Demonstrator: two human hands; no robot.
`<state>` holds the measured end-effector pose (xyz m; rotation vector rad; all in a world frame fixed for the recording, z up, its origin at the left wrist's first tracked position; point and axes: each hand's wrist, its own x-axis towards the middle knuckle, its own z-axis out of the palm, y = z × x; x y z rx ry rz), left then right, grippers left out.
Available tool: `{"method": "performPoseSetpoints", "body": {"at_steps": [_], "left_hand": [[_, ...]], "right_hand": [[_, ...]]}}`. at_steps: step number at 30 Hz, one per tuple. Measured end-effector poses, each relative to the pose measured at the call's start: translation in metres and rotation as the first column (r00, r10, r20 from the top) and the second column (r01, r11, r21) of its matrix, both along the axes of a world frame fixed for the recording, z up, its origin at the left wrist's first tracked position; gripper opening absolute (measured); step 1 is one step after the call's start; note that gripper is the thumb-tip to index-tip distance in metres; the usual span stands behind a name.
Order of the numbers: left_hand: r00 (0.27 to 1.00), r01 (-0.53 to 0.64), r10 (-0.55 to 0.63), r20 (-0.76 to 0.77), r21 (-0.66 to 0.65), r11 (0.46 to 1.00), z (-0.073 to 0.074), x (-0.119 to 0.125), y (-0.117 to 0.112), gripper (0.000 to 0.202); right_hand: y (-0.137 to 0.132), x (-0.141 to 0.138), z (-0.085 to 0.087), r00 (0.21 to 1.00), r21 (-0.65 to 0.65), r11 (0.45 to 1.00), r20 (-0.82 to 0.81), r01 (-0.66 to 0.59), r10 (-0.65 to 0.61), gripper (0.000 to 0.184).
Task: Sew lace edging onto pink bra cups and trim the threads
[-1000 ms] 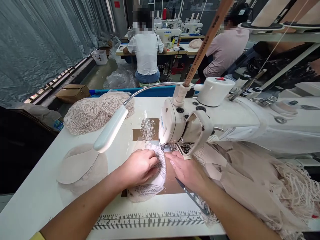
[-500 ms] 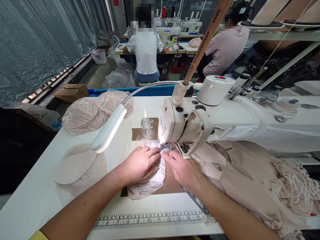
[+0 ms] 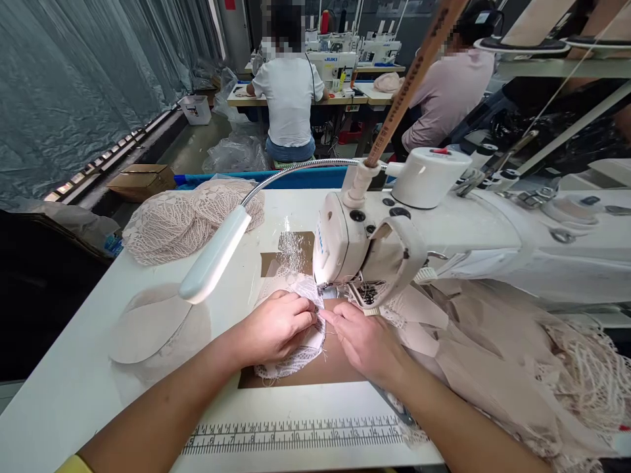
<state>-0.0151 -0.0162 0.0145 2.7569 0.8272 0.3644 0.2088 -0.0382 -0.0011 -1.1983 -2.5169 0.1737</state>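
lace piece (image 3: 293,362) located at the sewing machine (image 3: 340,246), over a brown patch (image 3: 340,364); left hand (image 3: 280,326) rests on it, fingers bent, pinch not determinable; right hand (image 3: 367,341) extends a finger to its edge, grip not determinable

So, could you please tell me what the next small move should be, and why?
Probably ease the lace piece slightly forward beneath the sewing machine's head: its right edge leads up there, the left hand lies on it, and the right hand reaches in at that edge.
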Motion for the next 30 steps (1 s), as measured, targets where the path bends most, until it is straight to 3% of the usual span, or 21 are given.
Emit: {"method": "performPoseSetpoints", "body": {"at_steps": [10, 19, 30], "left_hand": [[0.997, -0.028, 0.035, -0.063, 0.108, 0.994, -0.007, 0.003, 0.005, 0.032], [0.997, -0.030, 0.041, -0.065, 0.170, 0.985, -0.009, 0.003, 0.012, 0.033], [0.996, -0.023, 0.037, -0.082, 0.165, 0.986, -0.007, 0.003, 0.016, 0.033]], "right_hand": [[0.001, -0.006, -0.010, 0.994, 0.122, 0.990, 0.081, 0.065, -0.075, 0.042], [0.004, -0.012, -0.004, 0.968, 0.109, 0.986, 0.200, 0.128, -0.148, 0.045], [0.007, -0.010, -0.006, 0.974, 0.120, 0.987, 0.188, 0.109, -0.130, 0.041]]}}
